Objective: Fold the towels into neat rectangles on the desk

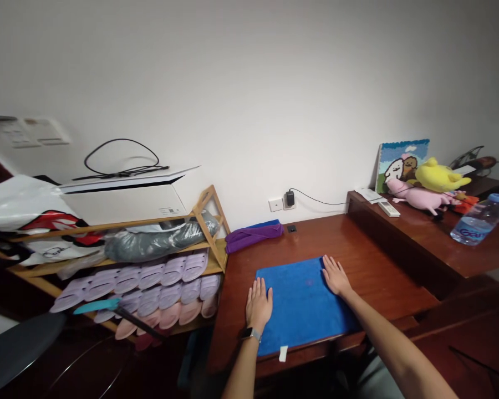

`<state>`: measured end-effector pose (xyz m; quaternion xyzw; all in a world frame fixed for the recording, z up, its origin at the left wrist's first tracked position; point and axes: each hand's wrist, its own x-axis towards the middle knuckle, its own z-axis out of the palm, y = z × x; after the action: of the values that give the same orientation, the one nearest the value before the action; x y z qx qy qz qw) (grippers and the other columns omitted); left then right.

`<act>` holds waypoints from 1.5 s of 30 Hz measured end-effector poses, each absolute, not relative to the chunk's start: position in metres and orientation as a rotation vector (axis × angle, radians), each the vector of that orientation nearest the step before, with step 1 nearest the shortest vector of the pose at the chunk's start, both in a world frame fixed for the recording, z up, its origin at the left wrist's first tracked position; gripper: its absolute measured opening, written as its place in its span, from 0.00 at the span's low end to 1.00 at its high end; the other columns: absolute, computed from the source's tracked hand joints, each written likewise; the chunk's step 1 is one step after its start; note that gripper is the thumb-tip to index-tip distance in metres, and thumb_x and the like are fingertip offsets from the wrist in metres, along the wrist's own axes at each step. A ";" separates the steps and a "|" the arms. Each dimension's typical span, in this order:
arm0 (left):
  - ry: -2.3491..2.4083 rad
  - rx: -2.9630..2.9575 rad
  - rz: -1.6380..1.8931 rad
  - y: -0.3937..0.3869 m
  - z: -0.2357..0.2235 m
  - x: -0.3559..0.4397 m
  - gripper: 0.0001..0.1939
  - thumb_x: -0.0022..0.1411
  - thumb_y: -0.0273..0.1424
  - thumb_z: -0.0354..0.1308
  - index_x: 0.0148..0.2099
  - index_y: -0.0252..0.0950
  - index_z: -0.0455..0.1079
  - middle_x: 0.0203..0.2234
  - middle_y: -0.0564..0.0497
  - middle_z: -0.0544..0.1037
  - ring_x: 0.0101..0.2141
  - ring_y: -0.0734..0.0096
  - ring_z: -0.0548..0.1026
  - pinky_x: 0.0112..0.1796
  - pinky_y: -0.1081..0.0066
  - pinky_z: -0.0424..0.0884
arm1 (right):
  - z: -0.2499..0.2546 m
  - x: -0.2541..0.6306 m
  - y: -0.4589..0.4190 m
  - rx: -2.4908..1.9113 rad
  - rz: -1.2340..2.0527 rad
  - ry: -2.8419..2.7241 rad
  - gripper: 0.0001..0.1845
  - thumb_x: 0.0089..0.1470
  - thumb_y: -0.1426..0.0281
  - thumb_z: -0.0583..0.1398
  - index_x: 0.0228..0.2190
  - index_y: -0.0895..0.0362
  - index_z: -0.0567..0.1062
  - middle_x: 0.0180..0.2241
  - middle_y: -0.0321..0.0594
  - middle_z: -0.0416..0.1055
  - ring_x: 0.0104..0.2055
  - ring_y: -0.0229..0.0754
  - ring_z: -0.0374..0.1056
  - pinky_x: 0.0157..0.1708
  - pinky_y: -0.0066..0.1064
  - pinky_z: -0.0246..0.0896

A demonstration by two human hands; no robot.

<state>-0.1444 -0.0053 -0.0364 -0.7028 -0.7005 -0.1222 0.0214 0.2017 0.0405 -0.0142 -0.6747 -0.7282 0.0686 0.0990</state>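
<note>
A blue towel (301, 310) lies spread out flat on the brown wooden desk (311, 235), with a white tag (283, 353) at its front edge. My left hand (259, 303) rests palm down on the towel's left edge, fingers stretched out; a watch (251, 333) is on that wrist. Over at the towel's far right corner, my right hand (335, 275) also lies flat with its fingers extended. Neither hand grips anything. Against the wall sits a folded purple towel (253, 237) with some blue cloth behind it.
A wooden rack (211, 221) with rows of slippers (152, 274) and a white box (127, 204) stands on the left. On the raised right surface are a water bottle (478, 221), plush toys (424, 197) and a remote (388, 208). A charger (290, 197) is plugged into the wall.
</note>
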 end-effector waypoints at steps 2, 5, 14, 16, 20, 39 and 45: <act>-2.173 -2.177 -0.387 -0.005 -0.034 -0.141 0.34 0.76 0.43 0.35 0.76 0.32 0.52 0.73 0.41 0.58 0.72 0.55 0.55 0.70 0.52 0.51 | -0.014 0.204 0.021 -1.938 0.150 -2.134 0.35 0.71 0.60 0.36 0.74 0.57 0.49 0.76 0.37 0.43 0.78 0.44 0.37 0.75 0.45 0.32; -2.179 -2.155 -0.374 -0.005 -0.031 -0.139 0.35 0.77 0.43 0.35 0.75 0.29 0.55 0.72 0.39 0.58 0.72 0.56 0.56 0.70 0.54 0.51 | -0.025 0.212 -0.016 -1.878 0.172 -2.171 0.36 0.72 0.56 0.36 0.74 0.56 0.51 0.75 0.37 0.47 0.77 0.45 0.39 0.75 0.46 0.32; -1.932 -2.283 -0.394 -0.027 -0.007 -0.113 0.32 0.77 0.37 0.33 0.69 0.29 0.66 0.69 0.41 0.65 0.71 0.57 0.58 0.71 0.53 0.49 | -0.046 0.217 -0.058 -1.899 0.338 -2.234 0.36 0.72 0.52 0.38 0.74 0.53 0.48 0.75 0.35 0.43 0.77 0.44 0.39 0.75 0.45 0.32; -1.806 -2.424 -0.455 -0.036 -0.006 -0.076 0.31 0.78 0.37 0.33 0.71 0.31 0.64 0.70 0.43 0.64 0.71 0.58 0.58 0.71 0.53 0.51 | -0.047 0.217 -0.056 -1.884 0.323 -2.229 0.36 0.72 0.52 0.39 0.74 0.53 0.48 0.75 0.36 0.44 0.77 0.45 0.40 0.75 0.46 0.32; -1.587 -2.687 -0.528 -0.050 -0.010 0.009 0.30 0.78 0.42 0.37 0.74 0.37 0.58 0.72 0.47 0.60 0.72 0.60 0.57 0.70 0.52 0.56 | -0.055 0.221 -0.055 -1.823 0.232 -2.248 0.34 0.73 0.55 0.39 0.74 0.52 0.49 0.75 0.38 0.46 0.77 0.46 0.42 0.75 0.48 0.36; -1.979 -2.196 -0.430 -0.104 -0.057 -0.138 0.35 0.77 0.46 0.39 0.76 0.32 0.52 0.72 0.41 0.59 0.71 0.55 0.58 0.68 0.51 0.60 | -0.059 0.222 -0.058 -1.893 0.235 -2.258 0.35 0.72 0.55 0.40 0.73 0.54 0.51 0.74 0.37 0.49 0.77 0.46 0.43 0.75 0.49 0.37; -1.936 -2.166 -0.500 -0.103 -0.063 -0.137 0.35 0.77 0.46 0.40 0.76 0.32 0.52 0.72 0.41 0.60 0.71 0.55 0.59 0.68 0.52 0.62 | -0.031 0.208 -0.011 -1.860 0.255 -2.213 0.36 0.72 0.55 0.38 0.74 0.56 0.51 0.75 0.38 0.46 0.77 0.46 0.41 0.75 0.46 0.36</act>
<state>-0.1370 -0.1027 -0.0629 -0.7313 -0.6537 -0.1689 0.0966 0.2082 -0.0106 -0.0308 -0.6363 -0.7572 0.0871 0.1193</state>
